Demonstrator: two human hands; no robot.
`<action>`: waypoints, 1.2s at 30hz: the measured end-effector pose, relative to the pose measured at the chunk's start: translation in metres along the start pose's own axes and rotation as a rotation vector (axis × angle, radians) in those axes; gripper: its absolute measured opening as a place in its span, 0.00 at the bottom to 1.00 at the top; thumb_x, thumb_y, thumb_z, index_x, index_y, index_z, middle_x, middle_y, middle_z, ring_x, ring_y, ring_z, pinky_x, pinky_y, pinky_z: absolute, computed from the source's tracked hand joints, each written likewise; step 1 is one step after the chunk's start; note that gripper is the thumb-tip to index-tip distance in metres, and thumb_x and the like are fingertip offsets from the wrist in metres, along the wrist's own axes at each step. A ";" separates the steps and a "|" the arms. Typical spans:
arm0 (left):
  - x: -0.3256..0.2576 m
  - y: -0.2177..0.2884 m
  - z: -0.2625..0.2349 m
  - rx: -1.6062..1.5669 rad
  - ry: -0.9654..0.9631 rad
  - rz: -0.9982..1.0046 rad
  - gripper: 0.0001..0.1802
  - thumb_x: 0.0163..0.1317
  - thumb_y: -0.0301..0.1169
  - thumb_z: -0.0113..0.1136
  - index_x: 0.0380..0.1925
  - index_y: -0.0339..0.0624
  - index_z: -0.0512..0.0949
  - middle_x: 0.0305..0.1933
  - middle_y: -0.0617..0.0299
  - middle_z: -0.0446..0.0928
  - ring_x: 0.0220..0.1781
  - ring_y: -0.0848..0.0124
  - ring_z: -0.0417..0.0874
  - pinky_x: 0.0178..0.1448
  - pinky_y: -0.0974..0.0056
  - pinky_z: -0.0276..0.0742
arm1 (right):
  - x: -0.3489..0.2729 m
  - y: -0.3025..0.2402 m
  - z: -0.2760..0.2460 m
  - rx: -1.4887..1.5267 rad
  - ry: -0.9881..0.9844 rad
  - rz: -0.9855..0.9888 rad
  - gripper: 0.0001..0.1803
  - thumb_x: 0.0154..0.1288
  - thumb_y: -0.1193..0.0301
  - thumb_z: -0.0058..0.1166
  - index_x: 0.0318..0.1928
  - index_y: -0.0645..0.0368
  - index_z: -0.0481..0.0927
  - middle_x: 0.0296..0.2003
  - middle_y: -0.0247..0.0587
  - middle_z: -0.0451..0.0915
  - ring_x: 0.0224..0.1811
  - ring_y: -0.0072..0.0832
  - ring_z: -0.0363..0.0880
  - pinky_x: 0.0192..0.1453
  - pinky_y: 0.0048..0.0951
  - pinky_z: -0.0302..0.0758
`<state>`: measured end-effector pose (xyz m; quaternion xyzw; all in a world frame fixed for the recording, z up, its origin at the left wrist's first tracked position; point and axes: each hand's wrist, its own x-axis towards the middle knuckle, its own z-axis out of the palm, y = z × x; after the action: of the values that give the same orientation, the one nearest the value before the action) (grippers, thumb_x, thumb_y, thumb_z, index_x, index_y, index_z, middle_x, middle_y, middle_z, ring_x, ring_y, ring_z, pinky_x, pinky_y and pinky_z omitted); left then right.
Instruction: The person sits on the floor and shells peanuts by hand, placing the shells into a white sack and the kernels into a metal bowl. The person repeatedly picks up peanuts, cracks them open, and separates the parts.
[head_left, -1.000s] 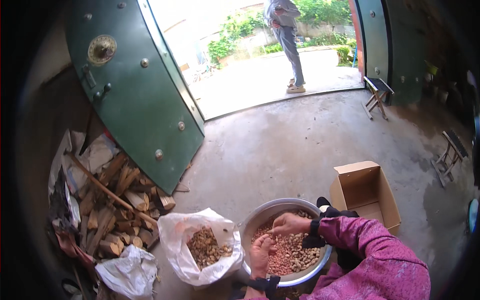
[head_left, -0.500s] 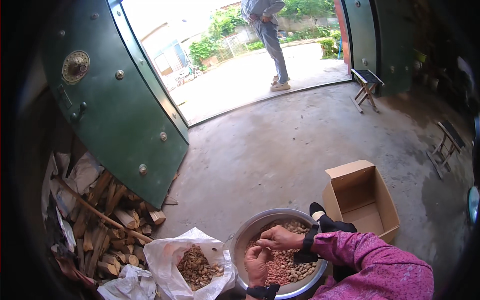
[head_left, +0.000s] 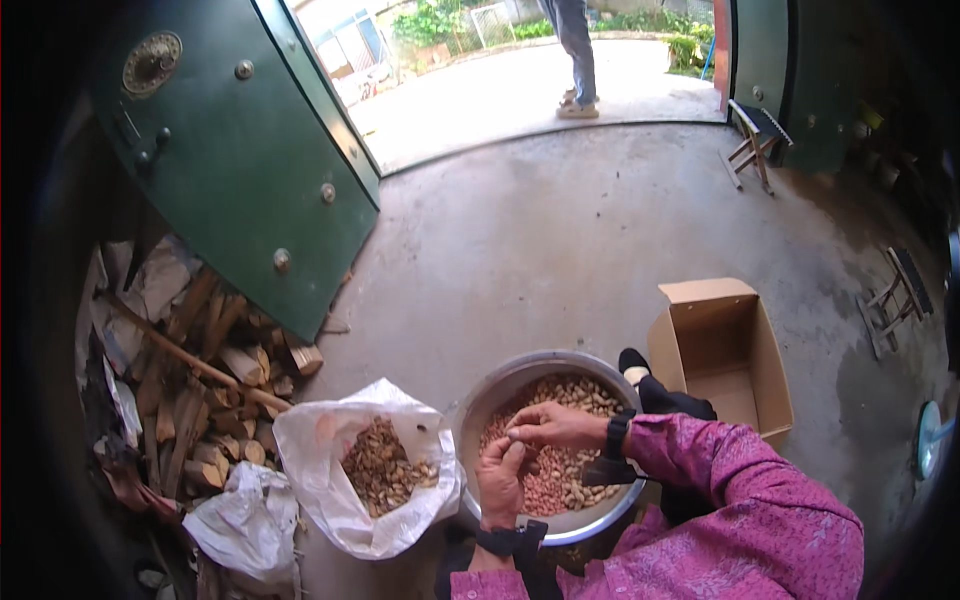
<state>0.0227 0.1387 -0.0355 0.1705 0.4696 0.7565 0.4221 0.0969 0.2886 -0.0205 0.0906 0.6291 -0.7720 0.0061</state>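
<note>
Two bare hands (head_left: 500, 485) (head_left: 565, 427), one round silver metal basin (head_left: 480, 408), one open white plastic sack (head_left: 400, 530), one open brown cardboard box (head_left: 710, 340), two black-seated folding stools (head_left: 762, 123) (head_left: 910, 283) and one standing, blue-trousered person (head_left: 575, 50) are in view.

Inscriptions, labels, brands, numbers, signs: none legible. White sack (head_left: 445, 485): faint reddish patch on the inner wall, indistinct, no characters to be made out. Cardboard box (head_left: 667, 365): visible brown faces, no readable print. Green door (head_left: 240, 150): round ornamental metal plate (head_left: 152, 63), no readable lettering. Crumpled white bag (head_left: 245, 525): nothing decipherable.
</note>
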 end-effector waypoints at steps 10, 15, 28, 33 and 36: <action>-0.008 0.009 0.002 0.021 -0.079 0.048 0.11 0.57 0.34 0.60 0.29 0.36 0.77 0.22 0.62 0.75 0.18 0.76 0.73 0.21 0.73 0.69 | -0.005 -0.002 0.028 0.183 -0.342 -0.066 0.33 0.57 0.43 0.52 0.52 0.57 0.71 0.41 0.29 0.73 0.37 0.18 0.67 0.42 0.24 0.67; -0.009 0.010 0.000 0.036 -0.034 -0.013 0.09 0.56 0.31 0.59 0.28 0.35 0.76 0.23 0.66 0.73 0.19 0.79 0.71 0.21 0.74 0.67 | -0.007 0.001 0.033 0.170 -0.219 -0.089 0.33 0.55 0.47 0.57 0.52 0.59 0.71 0.45 0.33 0.74 0.48 0.21 0.70 0.54 0.26 0.67; -0.016 0.006 0.010 -0.039 0.130 0.004 0.06 0.57 0.28 0.56 0.26 0.37 0.77 0.21 0.70 0.72 0.20 0.82 0.69 0.22 0.77 0.64 | -0.008 0.003 0.045 0.208 -0.125 -0.087 0.22 0.58 0.55 0.56 0.44 0.60 0.78 0.41 0.36 0.78 0.47 0.24 0.73 0.54 0.28 0.69; -0.018 0.004 0.008 -0.040 0.179 0.018 0.05 0.56 0.27 0.55 0.27 0.37 0.77 0.25 0.68 0.74 0.25 0.80 0.73 0.28 0.76 0.68 | -0.005 0.007 0.048 0.212 -0.110 -0.100 0.22 0.58 0.55 0.56 0.43 0.60 0.78 0.41 0.37 0.79 0.47 0.25 0.73 0.54 0.28 0.69; -0.019 0.000 0.003 -0.001 0.175 0.046 0.06 0.57 0.28 0.55 0.28 0.36 0.77 0.26 0.66 0.74 0.26 0.78 0.74 0.30 0.75 0.70 | -0.008 0.002 0.048 0.178 -0.100 -0.084 0.22 0.58 0.55 0.56 0.43 0.61 0.78 0.41 0.37 0.79 0.47 0.25 0.74 0.54 0.27 0.69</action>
<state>0.0360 0.1254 -0.0311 0.1142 0.5003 0.7781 0.3622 0.0987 0.2402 -0.0124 0.0259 0.5603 -0.8278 -0.0030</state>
